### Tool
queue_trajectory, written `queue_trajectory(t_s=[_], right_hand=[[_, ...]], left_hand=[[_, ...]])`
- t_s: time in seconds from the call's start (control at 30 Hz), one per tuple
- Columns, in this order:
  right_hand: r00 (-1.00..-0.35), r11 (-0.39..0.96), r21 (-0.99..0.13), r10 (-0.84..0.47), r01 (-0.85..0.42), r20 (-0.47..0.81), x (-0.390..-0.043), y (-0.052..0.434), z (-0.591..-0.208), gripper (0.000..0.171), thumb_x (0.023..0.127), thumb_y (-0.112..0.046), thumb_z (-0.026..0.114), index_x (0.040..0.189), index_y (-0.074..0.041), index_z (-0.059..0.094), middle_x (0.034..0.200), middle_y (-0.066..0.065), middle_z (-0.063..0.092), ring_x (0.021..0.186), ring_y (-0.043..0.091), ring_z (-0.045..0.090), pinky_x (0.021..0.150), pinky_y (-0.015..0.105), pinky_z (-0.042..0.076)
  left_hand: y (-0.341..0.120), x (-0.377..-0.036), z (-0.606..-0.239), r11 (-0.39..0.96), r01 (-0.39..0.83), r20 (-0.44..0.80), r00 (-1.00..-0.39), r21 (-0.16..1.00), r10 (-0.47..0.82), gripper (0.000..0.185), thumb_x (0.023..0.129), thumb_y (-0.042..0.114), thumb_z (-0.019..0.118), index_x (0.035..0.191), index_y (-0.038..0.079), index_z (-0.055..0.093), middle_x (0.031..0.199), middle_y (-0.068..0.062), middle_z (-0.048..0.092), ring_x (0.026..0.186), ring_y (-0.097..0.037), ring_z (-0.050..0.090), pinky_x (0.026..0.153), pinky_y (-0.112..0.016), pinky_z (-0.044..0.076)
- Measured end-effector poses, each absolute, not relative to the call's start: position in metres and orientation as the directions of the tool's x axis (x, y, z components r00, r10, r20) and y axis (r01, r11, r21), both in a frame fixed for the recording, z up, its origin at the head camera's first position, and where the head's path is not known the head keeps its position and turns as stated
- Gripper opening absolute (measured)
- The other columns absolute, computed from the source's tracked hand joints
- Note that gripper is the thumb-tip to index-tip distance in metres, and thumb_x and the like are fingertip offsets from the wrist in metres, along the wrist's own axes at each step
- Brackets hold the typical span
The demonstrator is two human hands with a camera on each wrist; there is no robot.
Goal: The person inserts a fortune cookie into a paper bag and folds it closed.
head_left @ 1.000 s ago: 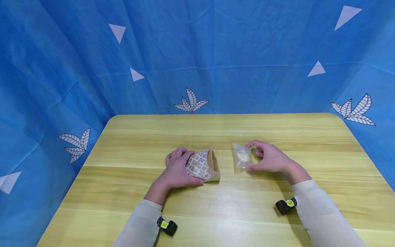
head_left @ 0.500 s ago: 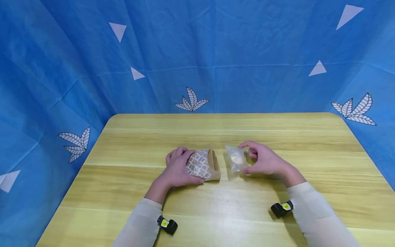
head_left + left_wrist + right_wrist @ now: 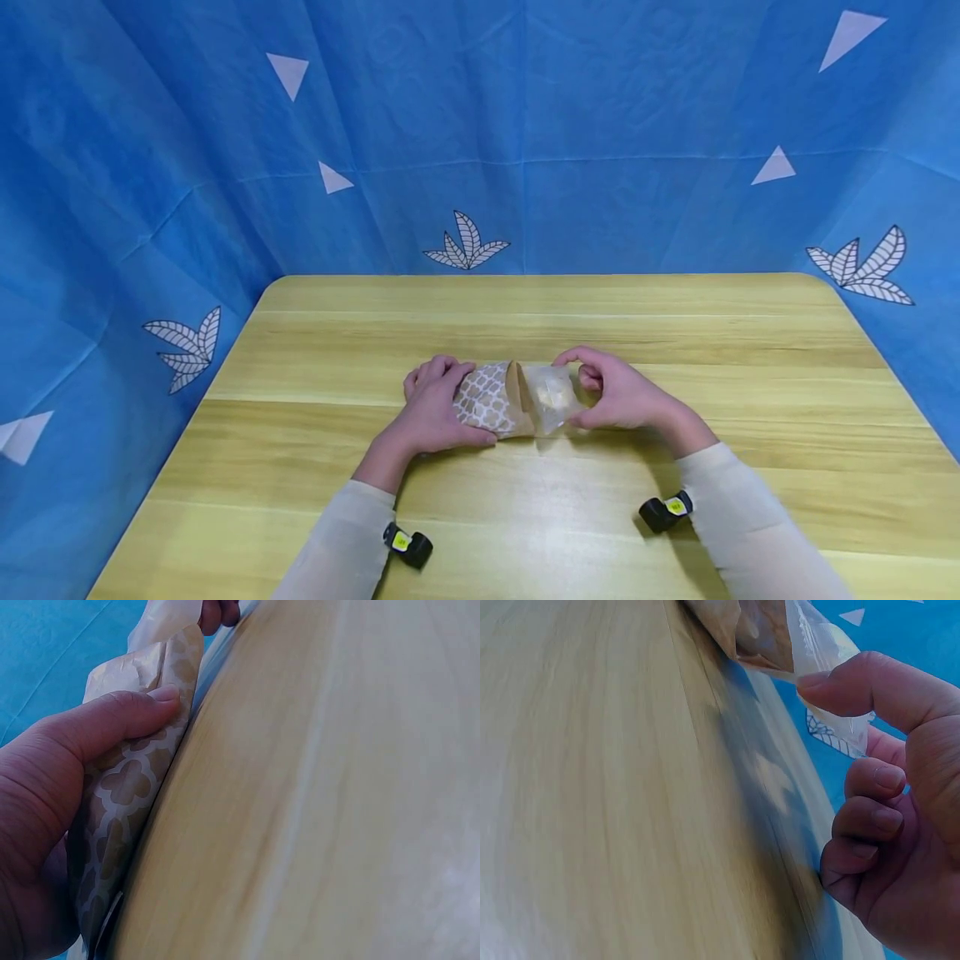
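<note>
The clear packet (image 3: 552,397) sits at the three o'clock side of the patterned paper bag (image 3: 483,402), right by its open mouth; I can't tell whether its edge is inside. My right hand (image 3: 624,397) pinches it from three o'clock between thumb and forefinger, which seems to leave the side facing the bag free. My left hand (image 3: 433,414) grips the bag from nine o'clock, probably to steady it on the surface (image 3: 517,508) with its mouth gaping.
</note>
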State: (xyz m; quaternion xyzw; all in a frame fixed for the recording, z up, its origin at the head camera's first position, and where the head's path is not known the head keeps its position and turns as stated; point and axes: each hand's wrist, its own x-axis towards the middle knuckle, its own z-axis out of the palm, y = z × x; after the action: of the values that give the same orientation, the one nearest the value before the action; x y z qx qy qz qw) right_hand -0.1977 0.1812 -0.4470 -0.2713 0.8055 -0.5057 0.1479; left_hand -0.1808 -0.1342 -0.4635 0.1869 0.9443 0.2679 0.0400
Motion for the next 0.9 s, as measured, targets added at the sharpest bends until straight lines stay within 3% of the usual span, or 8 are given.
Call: queue_trajectory(t_s=[0.37,0.63,0.9], right_hand=[[-0.827,0.385,-0.876,-0.561,-0.291,0.028,-0.2,0.166,-0.454,0.07,0.065,0.005,0.081,0.126,-0.016,0.054,0.072,0.005,0.032,0.063,0.016,0.033,0.064,0.031,0.035],[-0.869,0.528,-0.787,-0.494,-0.319,0.021,-0.196,0.154,-0.445,0.071,0.06,0.0,0.077,0.124,-0.023,0.055,0.072,0.004,0.041,0.06,0.015,0.036,0.055,0.03,0.034],[-0.89,0.632,-0.69,-0.455,-0.351,0.037,-0.192,0.142,-0.441,0.074,0.058,-0.007,0.08,0.127,-0.018,0.056,0.072,0.004,0.047,0.057,0.014,0.037,0.051,0.031,0.033]], left_hand=[[-0.134,-0.18,-0.463,0.789,0.324,0.018,-0.929,0.523,0.37,0.109,0.055,0.063,0.089,0.144,0.013,0.051,0.128,-0.004,0.042,0.119,-0.026,0.037,0.107,-0.052,0.011],[-0.133,-0.18,-0.464,0.793,0.326,0.021,-0.93,0.515,0.368,0.11,0.055,0.065,0.088,0.144,0.014,0.051,0.13,-0.005,0.042,0.119,-0.028,0.035,0.106,-0.053,0.012],[-0.133,-0.18,-0.463,0.797,0.33,0.024,-0.929,0.506,0.369,0.111,0.055,0.067,0.087,0.145,0.013,0.05,0.131,-0.005,0.042,0.119,-0.028,0.035,0.106,-0.054,0.012]])
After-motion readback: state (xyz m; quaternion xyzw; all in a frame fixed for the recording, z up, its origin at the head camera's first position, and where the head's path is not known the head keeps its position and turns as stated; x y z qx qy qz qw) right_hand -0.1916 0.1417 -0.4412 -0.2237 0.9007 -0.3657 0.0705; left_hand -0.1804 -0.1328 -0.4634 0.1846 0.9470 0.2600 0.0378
